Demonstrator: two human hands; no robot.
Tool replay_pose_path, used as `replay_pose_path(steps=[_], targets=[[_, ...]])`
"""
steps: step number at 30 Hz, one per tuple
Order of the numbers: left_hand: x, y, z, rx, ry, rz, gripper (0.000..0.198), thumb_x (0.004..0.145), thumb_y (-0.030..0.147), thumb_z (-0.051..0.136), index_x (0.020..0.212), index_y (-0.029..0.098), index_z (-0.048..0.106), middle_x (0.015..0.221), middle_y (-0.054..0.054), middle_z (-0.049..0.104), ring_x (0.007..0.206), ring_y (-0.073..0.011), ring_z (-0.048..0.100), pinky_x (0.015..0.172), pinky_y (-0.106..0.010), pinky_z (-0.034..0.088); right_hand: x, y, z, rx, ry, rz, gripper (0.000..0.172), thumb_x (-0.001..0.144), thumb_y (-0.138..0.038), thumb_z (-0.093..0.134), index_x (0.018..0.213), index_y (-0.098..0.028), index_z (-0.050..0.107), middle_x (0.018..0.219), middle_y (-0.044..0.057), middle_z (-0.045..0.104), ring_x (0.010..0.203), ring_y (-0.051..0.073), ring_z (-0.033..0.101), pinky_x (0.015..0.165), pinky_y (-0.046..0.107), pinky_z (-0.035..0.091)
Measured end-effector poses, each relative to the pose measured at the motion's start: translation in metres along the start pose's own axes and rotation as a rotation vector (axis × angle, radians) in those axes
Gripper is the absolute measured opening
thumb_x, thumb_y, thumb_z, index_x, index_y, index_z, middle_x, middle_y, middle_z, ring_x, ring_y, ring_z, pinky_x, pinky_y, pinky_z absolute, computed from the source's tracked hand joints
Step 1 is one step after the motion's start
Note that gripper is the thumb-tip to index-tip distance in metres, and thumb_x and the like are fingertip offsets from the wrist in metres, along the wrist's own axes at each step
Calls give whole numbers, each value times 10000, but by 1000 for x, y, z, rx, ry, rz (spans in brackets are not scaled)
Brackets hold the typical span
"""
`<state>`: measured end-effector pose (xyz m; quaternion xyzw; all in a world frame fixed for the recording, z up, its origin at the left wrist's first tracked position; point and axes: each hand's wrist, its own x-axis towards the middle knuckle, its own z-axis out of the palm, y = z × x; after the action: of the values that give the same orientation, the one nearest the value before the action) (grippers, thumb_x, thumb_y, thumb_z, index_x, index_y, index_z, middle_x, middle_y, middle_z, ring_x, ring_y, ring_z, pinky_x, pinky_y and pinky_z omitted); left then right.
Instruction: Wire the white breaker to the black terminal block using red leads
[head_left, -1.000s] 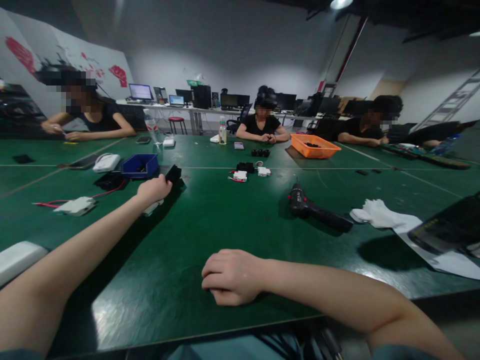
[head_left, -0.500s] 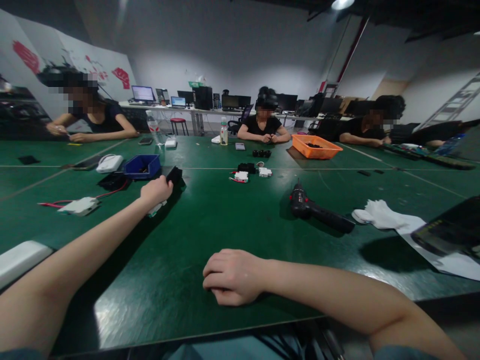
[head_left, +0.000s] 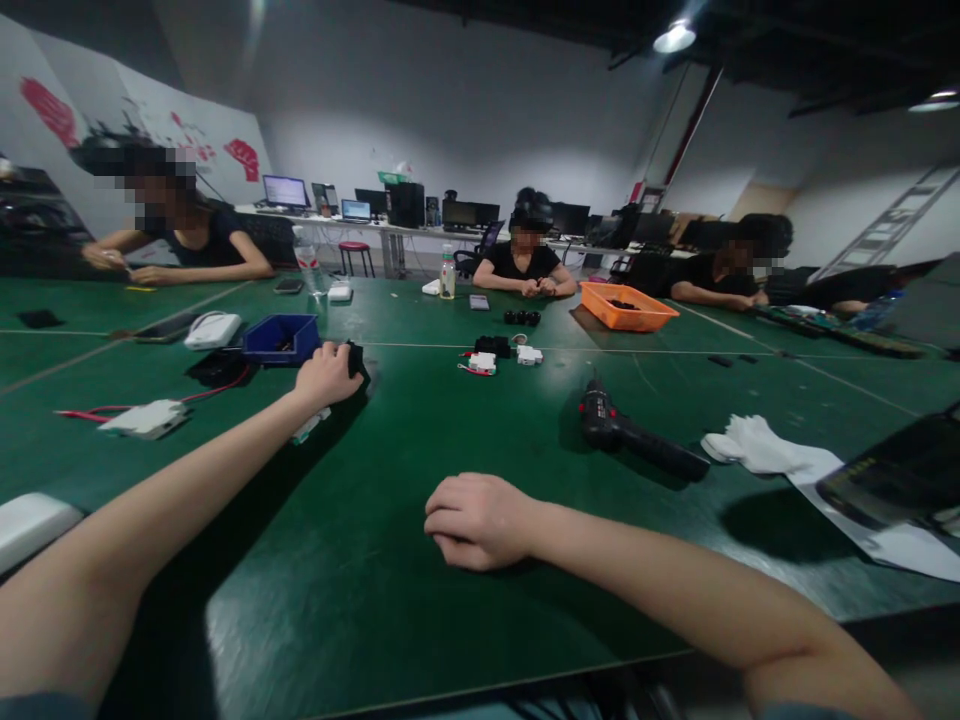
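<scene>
The green tabletop [head_left: 390, 500] spread widest, with a person [head_left: 199, 240] seated at its far left, another [head_left: 521, 262] across the middle and a third [head_left: 712, 275] at the right. On it, the orange bin [head_left: 630, 310] sat near the middle person. Closer in, to the right, the drill [head_left: 637, 438] lay on its side, bit pointing away, just beside a white glove [head_left: 759, 442]. The blue bin [head_left: 279, 342] stood on the left, small dark pieces inside.

The right hand [head_left: 480, 520] rested on the tabletop near its front edge, fingers curled into a loose fist; the palm was hidden. The left hand [head_left: 328, 374] was stretched out just beside the blue bin's right corner, its fingers closed on the black part [head_left: 356, 358]. One white module [head_left: 147, 418], with red wires, lay left of that forearm; another [head_left: 310, 424] showed partly from under the wrist. Smallest of these, the black part was mostly covered by the left hand, above a dark shadow.
</scene>
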<state>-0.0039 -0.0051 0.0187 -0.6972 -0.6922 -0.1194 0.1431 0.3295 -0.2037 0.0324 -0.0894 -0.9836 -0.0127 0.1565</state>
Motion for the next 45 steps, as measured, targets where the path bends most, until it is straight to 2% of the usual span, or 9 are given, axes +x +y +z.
replay_pose_path(steps=[4, 8, 12, 16, 25, 30, 37, 40, 45], targets=[[-1, 1, 9, -62, -13, -12, 667, 846, 430, 489, 1421, 105, 397, 1398, -247, 425, 1150, -397, 570, 829, -455, 533, 3, 60, -8, -228, -77, 283, 229, 961, -251, 457, 978, -155, 664, 1006, 95, 669, 886, 201, 600, 751, 326, 451], [-2, -3, 11, -96, -34, -33, 649, 829, 337, 505, 1436, 135, 388, 1435, -236, 391, 1157, -399, 579, 814, -452, 545, 18, 132, -10, -334, -133, 782, 266, 975, -278, 447, 1143, -171, 623, 1145, 121, 656, 981, 228, 626, 777, 313, 483], [-4, -5, 10, -118, -28, -55, 596, 843, 247, 472, 1425, 139, 406, 1453, -231, 380, 1144, -370, 599, 836, -438, 544, 37, 186, 1, -368, -180, 913, 323, 983, -275, 425, 1217, -137, 600, 1211, 177, 647, 1003, 279, 652, 805, 356, 511], [-5, -5, 10, -145, -21, -70, 551, 853, 208, 446, 1398, 128, 431, 1448, -227, 390, 1112, -342, 623, 860, -425, 538, 48, 211, 14, -372, -212, 1006, 309, 976, -272, 433, 1160, -125, 634, 1189, 191, 668, 1039, 307, 661, 851, 388, 515], [-1, -7, 17, -152, -18, 5, 517, 857, 194, 445, 1371, 137, 452, 1412, -214, 430, 1059, -320, 644, 852, -401, 536, 35, 201, 8, -355, -244, 1117, 290, 964, -286, 451, 1120, -127, 636, 1093, 192, 707, 979, 311, 689, 783, 373, 515], [0, -7, 19, -186, -25, 38, 560, 847, 152, 427, 1408, 142, 431, 1417, -195, 439, 1057, -284, 649, 908, -382, 522, 23, 152, 1, -289, -265, 981, 218, 962, -322, 494, 1040, -184, 643, 1022, 111, 725, 905, 252, 689, 738, 319, 492], [1, -8, 22, -221, -37, 45, 613, 834, 140, 417, 1446, 120, 412, 1452, -222, 412, 1089, -336, 629, 910, -444, 521, 15, 74, -3, -208, -263, 651, 256, 998, -419, 454, 1000, -223, 618, 972, 49, 696, 774, 184, 647, 627, 284, 432], [2, -7, 21, -224, -47, 41, 629, 832, 144, 423, 1460, 127, 400, 1474, -215, 400, 1080, -328, 638, 915, -438, 520, 18, 82, -7, -231, -195, 573, 334, 1011, -483, 416, 1022, -209, 608, 981, 64, 674, 805, 192, 637, 633, 291, 433], [5, -4, 20, -258, -7, 96, 593, 850, 166, 419, 1443, 151, 424, 1513, -171, 392, 1118, -296, 635, 979, -402, 502, 23, 145, -6, -361, -116, 741, 363, 1012, -471, 414, 1093, -177, 612, 1101, 115, 642, 999, 236, 614, 803, 318, 471]])
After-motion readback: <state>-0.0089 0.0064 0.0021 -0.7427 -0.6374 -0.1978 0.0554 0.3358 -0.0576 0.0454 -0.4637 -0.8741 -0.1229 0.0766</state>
